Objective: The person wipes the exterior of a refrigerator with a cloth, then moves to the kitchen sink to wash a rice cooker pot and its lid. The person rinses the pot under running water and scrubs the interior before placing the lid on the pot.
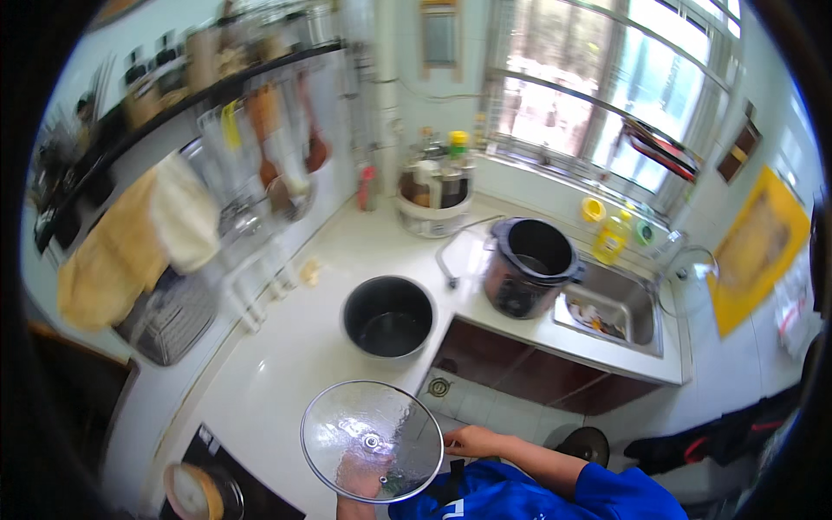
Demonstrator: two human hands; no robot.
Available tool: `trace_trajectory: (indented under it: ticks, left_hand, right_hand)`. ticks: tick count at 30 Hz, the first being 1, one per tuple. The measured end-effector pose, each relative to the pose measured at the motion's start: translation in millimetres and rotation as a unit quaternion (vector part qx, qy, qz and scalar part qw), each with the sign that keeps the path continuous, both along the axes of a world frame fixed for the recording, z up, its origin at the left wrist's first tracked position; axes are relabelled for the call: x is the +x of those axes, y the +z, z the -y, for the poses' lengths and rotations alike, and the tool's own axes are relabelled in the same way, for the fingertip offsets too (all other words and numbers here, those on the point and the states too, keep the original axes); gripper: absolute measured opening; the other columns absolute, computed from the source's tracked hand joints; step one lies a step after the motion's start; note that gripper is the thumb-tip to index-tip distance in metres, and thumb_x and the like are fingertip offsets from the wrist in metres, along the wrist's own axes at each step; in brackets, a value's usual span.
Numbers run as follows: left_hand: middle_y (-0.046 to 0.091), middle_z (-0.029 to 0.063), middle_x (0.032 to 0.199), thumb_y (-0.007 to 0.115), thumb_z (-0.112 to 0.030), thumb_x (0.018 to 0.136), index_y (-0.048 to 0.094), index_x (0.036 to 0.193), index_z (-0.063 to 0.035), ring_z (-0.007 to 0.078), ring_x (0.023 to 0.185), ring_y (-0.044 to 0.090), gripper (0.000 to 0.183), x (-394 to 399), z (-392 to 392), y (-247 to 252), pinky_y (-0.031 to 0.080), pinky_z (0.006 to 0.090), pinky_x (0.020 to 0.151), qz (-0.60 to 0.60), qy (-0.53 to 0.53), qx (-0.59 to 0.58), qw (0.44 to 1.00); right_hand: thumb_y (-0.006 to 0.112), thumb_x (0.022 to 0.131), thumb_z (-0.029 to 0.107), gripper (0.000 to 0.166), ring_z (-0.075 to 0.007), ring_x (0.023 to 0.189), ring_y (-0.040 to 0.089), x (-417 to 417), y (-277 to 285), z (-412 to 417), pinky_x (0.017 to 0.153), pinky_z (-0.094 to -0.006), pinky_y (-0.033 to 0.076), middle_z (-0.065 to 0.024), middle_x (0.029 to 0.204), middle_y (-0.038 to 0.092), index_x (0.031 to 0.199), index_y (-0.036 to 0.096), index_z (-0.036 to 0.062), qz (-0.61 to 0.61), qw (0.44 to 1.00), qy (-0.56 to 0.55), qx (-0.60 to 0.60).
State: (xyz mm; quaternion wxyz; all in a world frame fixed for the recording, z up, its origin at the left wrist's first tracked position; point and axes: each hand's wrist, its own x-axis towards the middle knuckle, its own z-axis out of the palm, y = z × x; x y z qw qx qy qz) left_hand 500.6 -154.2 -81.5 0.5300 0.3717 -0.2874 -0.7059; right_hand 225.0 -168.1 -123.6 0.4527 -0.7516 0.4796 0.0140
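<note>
A round glass lid (416, 422) with a metal rim and beads of water is held low in front of my body. Through the glass I see my left hand (365, 473) behind it, gripping the lid near its middle; the grip itself is blurred. My right hand (473, 441) is at the lid's right rim with fingers bent, and whether they pinch the rim is unclear. Beyond the lid, a dark inner cooking pot (389, 318) stands on the white counter (260, 383). An electric pressure cooker (530, 273), lidless, stands farther right.
A steel sink (640, 312) with scraps in it adjoins the cooker. Dish soap (611, 239) and a bottle-filled caddy (434, 218) stand at the back. A black cooktop (260, 487) carries a pan (195, 494). Cloths (130, 253) and utensils (266, 166) hang left.
</note>
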Motion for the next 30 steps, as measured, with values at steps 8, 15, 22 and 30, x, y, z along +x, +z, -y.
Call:
trace_trajectory:
  ticks: [8, 15, 22, 30]
  left_hand:
    - [0.060, 0.0135, 0.107, 0.065, -0.020, 0.080, 0.054, 0.114, -0.0020, 0.0259, 0.098, 0.058, 0.040, -251.6, 28.8, 69.0, 0.048, 0.0382, 0.085, -0.226, -0.238, 0.059, 0.943]
    - [0.060, 0.0133, 0.111, 0.062, -0.022, 0.085, 0.052, 0.119, -0.0028, 0.0258, 0.102, 0.057, 0.040, -385.4, 112.2, 121.7, 0.046, 0.0380, 0.090, -0.293, -0.307, 0.047, 0.904]
    - [0.062, 0.0109, 0.111, 0.056, -0.014, 0.091, 0.048, 0.123, -0.0053, 0.0192, 0.096, 0.061, 0.034, -464.1, 270.2, 233.2, 0.049, 0.0327, 0.088, -0.243, -0.233, -0.149, 0.930]
    - [0.064, 0.0105, 0.100, 0.069, -0.012, 0.083, 0.053, 0.108, -0.0044, 0.0154, 0.086, 0.063, 0.031, -500.4, 453.4, 236.7, 0.051, 0.0258, 0.081, -0.044, -0.158, -0.255, 0.953]
  right_hand:
    - [0.058, 0.086, 0.031, 0.033, -0.0290, 0.091, 0.065, -210.8, -28.9, -80.4, 0.078, -0.0389, 0.051, -0.0125, 0.100, 0.067, 0.112, 0.061, 0.0100, -0.038, 0.969, -0.239, -0.044]
    - [0.064, 0.085, 0.026, 0.031, -0.0216, 0.090, 0.066, -318.0, -8.7, -148.7, 0.079, -0.0318, 0.051, -0.0102, 0.096, 0.069, 0.111, 0.064, 0.0086, 0.081, 0.874, -0.475, -0.058]
    - [0.066, 0.082, 0.024, 0.032, -0.0193, 0.089, 0.066, -352.6, -29.8, -190.4, 0.078, -0.0301, 0.051, -0.0107, 0.097, 0.069, 0.108, 0.065, 0.0058, 0.103, 0.783, -0.613, -0.025]
    - [0.067, 0.081, 0.024, 0.030, -0.0192, 0.087, 0.066, -378.5, -27.5, -120.8, 0.078, -0.0305, 0.052, -0.0109, 0.095, 0.069, 0.106, 0.066, 0.0065, 0.070, 0.757, -0.649, -0.009]
